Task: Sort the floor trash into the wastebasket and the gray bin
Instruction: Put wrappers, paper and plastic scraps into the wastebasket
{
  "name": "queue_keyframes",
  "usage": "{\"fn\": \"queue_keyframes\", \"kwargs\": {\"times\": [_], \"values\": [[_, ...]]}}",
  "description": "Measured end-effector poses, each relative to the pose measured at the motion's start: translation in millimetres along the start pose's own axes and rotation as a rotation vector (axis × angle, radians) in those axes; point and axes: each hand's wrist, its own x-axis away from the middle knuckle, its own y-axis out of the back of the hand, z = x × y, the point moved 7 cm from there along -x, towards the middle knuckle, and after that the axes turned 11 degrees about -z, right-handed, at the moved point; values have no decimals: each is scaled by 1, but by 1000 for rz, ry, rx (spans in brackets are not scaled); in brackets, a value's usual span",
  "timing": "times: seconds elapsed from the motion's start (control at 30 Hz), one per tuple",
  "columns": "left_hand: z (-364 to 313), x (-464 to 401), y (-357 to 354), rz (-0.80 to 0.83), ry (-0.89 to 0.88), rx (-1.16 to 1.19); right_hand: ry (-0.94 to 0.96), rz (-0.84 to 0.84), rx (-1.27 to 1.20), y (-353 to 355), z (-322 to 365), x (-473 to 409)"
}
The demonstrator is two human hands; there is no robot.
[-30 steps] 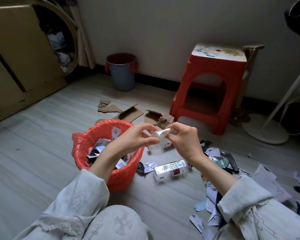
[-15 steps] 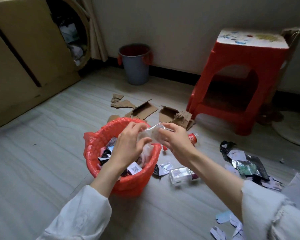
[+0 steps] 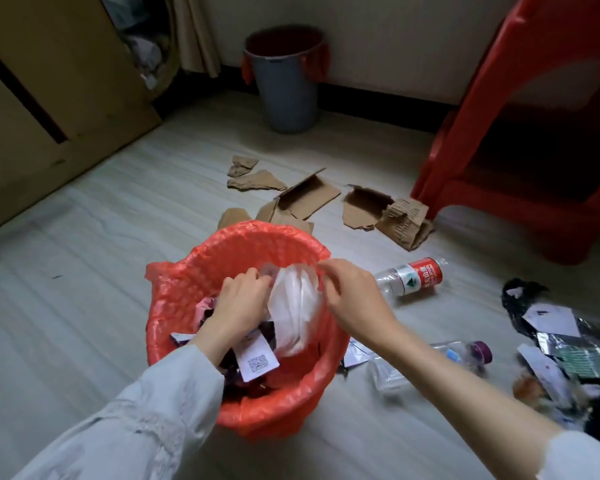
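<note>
Since half a second ago, both our hands have dropped from just above the rim to inside the mouth of the red-lined wastebasket (image 3: 174, 306), carrying the clear plastic wrapper (image 3: 293, 313) down with them. Our left hand (image 3: 238, 306) now sits low over the scraps, its fingers curled and pinching the wrapper's upper left edge; our right hand (image 3: 352, 299) pinches the upper right edge near the basket's far rim, fingertips drawn together on the film. Between the two hands the wrapper hangs crumpled and translucent, its lower end touching the paper scraps already in the basket, among them a white slip with a QR code (image 3: 257, 362). On the floor to the right of the basket lies a clear bottle with a red label (image 3: 413, 278) on its side, and nearer us a second clear bottle with a purple cap (image 3: 465, 358), partly behind our right forearm. Torn cardboard pieces (image 3: 305, 199) lie beyond the basket, and the gray bin (image 3: 286, 77) stands against the wall behind them. A heap of wrappers and paper (image 3: 561, 344) lies at far right, beside a red stool (image 3: 499, 109).
</note>
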Motion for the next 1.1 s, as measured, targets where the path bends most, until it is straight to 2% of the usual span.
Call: {"fn": "queue_keyframes", "kwargs": {"times": [0.17, 0.3, 0.37, 0.43, 0.5, 0.57, 0.63, 0.9, 0.97, 1.1], "values": [[-22, -9, -21, 23, -65, 50, 286, -34, 139, -17, -1, 20], [-5, -4, -24, 70, -44, 297, 287, -56, 128, -15, -13, 25], [4, 1, -28, 141, -75, 398, 353, -73, 245, -12, -3, 23], [10, 4, -27, 142, -92, 437, 481, -5, 390, -17, 24, 18], [13, 5, -24, 123, -81, 416, 558, 142, 470, -31, 41, 17], [14, 9, -24, 134, -85, 384, 492, 381, 566, -51, 30, 23], [13, 12, -27, 181, -128, 371, 430, 543, 706, -62, 16, 33], [-8, 26, -51, 424, -358, 250, 135, 904, 909, -98, 2, 37], [-12, 29, -69, 505, -370, 163, 40, 988, 926, -113, -11, 37], [-13, 31, -99, 610, -363, -31, -33, 1076, 989, -149, -43, 39]]}}
